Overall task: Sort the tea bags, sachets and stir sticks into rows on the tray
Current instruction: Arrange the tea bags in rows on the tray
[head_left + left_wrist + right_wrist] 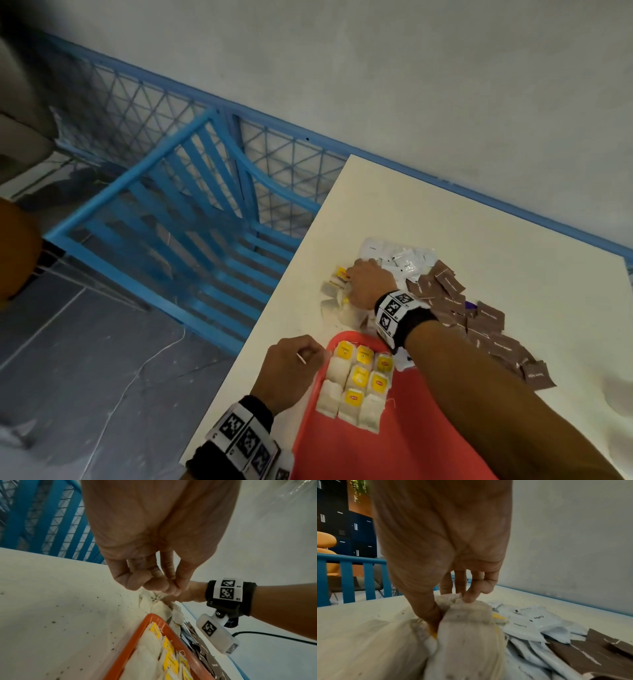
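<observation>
Orange-red plastic tray (394, 452), smooth with a raised rounded rim, lies at the near edge of the white table (445, 212). Soft paper tea bags (356, 380) with square yellow tags sit on it in three rows. Right hand (371, 282) pinches a crumpled loose tea bag (467, 616) from the pile beyond the tray. Left hand (291, 365), fingers curled, rests beside the tray's rim; whether it holds anything cannot be told. Glossy white sachets (400, 257) and flat brown sachets (479, 318) lie heaped nearby.
</observation>
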Motion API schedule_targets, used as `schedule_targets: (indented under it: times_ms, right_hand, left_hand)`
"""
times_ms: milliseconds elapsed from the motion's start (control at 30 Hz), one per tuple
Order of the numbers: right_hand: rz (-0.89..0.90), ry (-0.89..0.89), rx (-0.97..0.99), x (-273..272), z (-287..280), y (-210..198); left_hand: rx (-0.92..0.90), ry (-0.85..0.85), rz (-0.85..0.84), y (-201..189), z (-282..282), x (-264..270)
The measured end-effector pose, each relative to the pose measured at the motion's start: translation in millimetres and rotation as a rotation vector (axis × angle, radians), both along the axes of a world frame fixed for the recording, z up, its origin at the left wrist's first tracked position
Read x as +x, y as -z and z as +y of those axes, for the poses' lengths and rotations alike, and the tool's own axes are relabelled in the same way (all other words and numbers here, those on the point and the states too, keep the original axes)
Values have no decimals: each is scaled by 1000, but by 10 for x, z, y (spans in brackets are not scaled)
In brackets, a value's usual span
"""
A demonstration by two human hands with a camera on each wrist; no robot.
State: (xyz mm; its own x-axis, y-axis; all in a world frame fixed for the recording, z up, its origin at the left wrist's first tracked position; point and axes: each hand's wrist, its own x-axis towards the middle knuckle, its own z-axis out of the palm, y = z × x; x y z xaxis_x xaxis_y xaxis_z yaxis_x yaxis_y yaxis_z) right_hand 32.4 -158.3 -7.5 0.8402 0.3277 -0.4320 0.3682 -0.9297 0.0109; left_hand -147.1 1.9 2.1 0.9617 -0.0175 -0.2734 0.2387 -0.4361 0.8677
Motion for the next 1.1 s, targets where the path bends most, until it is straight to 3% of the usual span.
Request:
schedule_targets:
  times_ms: [100,167,333,500,633,800,867,967,1033,1100]
  right_hand:
    - [29,26,80,22,-78,-39]
    - [17,106,240,26,-217,-132]
    - [-106,466,730,-117,-765,-389]
    - [2,792,1064,-435,-1145,-701]
    - [75,901,1271,-775,-1202,-950]
    - [72,941,1366,-1051,-1225,-1035]
    - [-7,885,1326,-1158,-1168,-1042]
    - [-264,490,1047,-1411,-904,-997]
    - [-284,232,905,-1583,-721,-939]
    - [-212,154,851,-1674,-672,-902]
  left_hand:
    - [8,5,2,-11,13,2]
    - [-4,6,-2,-40,0,44]
    - [-62,1,-40,-178,-134,225]
    - [-255,-24,-10,-326,-440,346]
    - [-437,-160,192,-473,-737,431]
    - [-575,-200,346,-564,-987,418]
    - [-742,-190,435,-592,-1052,395]
    - [-1099,-68,524,-662,-1147,367]
    - [-1191,-105,529,-696,-1179,353]
    - [-1188,-160,550,-681,-1159,334]
